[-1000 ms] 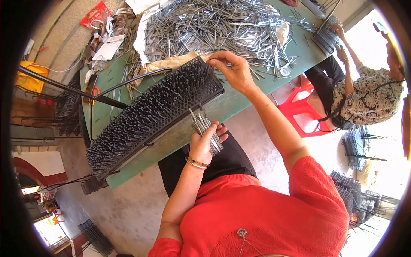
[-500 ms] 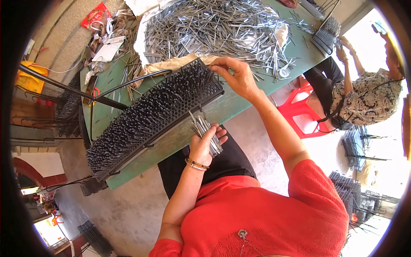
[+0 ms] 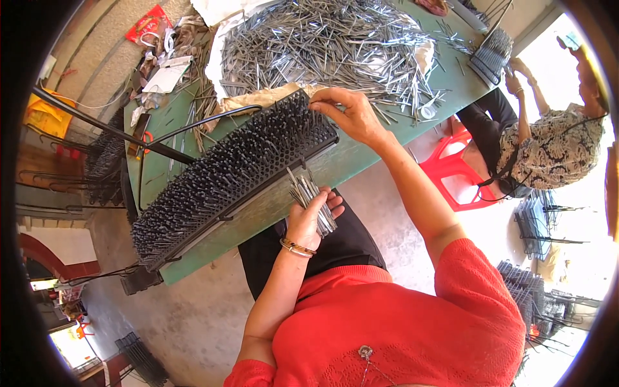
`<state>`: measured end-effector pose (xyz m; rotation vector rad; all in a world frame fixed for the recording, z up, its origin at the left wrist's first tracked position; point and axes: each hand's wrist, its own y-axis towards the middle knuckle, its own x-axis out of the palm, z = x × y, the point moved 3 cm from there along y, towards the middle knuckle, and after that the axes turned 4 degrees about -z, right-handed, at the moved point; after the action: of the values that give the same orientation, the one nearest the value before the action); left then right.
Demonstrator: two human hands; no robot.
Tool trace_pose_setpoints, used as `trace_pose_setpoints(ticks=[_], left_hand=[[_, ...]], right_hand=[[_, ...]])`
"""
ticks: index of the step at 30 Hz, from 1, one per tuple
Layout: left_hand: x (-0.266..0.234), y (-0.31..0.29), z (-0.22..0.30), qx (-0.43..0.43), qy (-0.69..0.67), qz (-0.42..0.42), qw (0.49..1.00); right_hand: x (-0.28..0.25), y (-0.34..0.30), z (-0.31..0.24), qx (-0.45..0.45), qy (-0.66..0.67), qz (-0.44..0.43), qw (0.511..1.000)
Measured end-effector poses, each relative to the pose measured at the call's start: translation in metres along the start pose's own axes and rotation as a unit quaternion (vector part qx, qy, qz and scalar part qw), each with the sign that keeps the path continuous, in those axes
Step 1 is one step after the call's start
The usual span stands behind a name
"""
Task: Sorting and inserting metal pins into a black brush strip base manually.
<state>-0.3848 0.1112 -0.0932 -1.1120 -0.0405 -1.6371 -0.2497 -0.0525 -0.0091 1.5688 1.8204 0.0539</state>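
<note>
My left hand is closed round a bundle of thin metal rods, their ends poking out past the thumb. Right above it lies a long black rack full of holes, slanting across the green table's front edge. Dark upright rods crowd most of its holes, while a strip of holes along the near right side is bare. At the rack's upper right end, my right hand pinches with thumb and forefinger among the rods; whatever lies between the fingertips is too small to make out.
A heap of loose metal rods covers a pale sheet on the green table. A black bent bar reaches over the rack from the left. A co-worker sits at the right by a red stool, hands at another rack.
My right hand has shifted slightly left along the rack's end, fingertips still together. The left hand keeps its bundle in nearly the same spot.
</note>
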Motion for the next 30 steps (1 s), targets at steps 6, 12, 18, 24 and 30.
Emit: trace_pose_setpoints(ticks=[6,12,18,24,30], left_hand=[[-0.002,-0.001,0.001,0.000,-0.003,0.002,1.000],[-0.003,-0.002,0.002,0.002,-0.002,0.003,1.000],[0.000,0.000,0.000,-0.004,-0.002,0.001,1.000],[0.004,0.004,0.001,-0.013,0.002,-0.021,1.000],[0.003,0.004,0.013,-0.003,0.024,-0.056,0.998]], right_hand=[[-0.001,0.005,-0.003,-0.017,-0.026,-0.013,0.999],[0.006,-0.005,-0.003,0.007,-0.035,-0.014,0.999],[0.007,-0.011,0.006,-0.081,-0.102,-0.033,0.991],[0.006,-0.010,-0.001,-0.119,-0.144,-0.028,0.982],[-0.007,-0.007,-0.033,-0.069,-0.091,0.081,0.990]])
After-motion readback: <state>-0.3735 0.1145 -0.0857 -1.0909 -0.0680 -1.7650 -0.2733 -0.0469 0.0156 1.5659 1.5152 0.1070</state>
